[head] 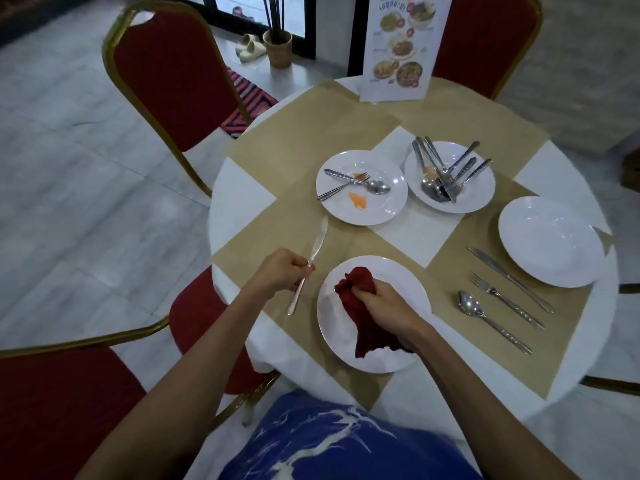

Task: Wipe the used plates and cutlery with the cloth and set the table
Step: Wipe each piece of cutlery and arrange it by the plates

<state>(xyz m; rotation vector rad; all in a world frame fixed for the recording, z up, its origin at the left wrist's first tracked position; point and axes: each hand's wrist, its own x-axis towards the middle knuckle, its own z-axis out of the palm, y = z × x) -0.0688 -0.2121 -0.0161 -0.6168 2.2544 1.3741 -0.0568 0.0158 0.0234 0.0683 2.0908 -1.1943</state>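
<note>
Left hand (282,270): fingers curled round the knife (320,237), gripping it about mid-length. Blade points up and away from me, handle end sticks out below the fist. Knife is held over the table's (242,188) left side, just left of the near plate (332,323).

Right hand (384,303): clenched on the red cloth (360,289), bunched. One wad pokes out ahead of the knuckles, the rest trails back under the wrist. Hand and cloth sit over the near plate; cloth looks to be touching it.

Further out:
- smeared plate (388,209), beyond the near plate: orange smears, with a dirty fork (341,188) and a dirty spoon (379,187) crossed on it.
- far plate (481,195), just right of the smeared one: carries a cutlery pile (440,174), handles fanned upward, orange marks under it.
- clean plate (550,240), at the table's right edge, no smears visible.
- laid knife (509,278), laid fork (505,299) and laid spoon (491,318) lie side by side, roughly parallel, between the clean plate and the near plate. Knife is closest to the clean plate, spoon closest to me.

Tan placemats (298,133) overlap across the white tabletop. Menu card (403,46) stands at the far edge. Red chair (173,77) with a gold frame far left.
</note>
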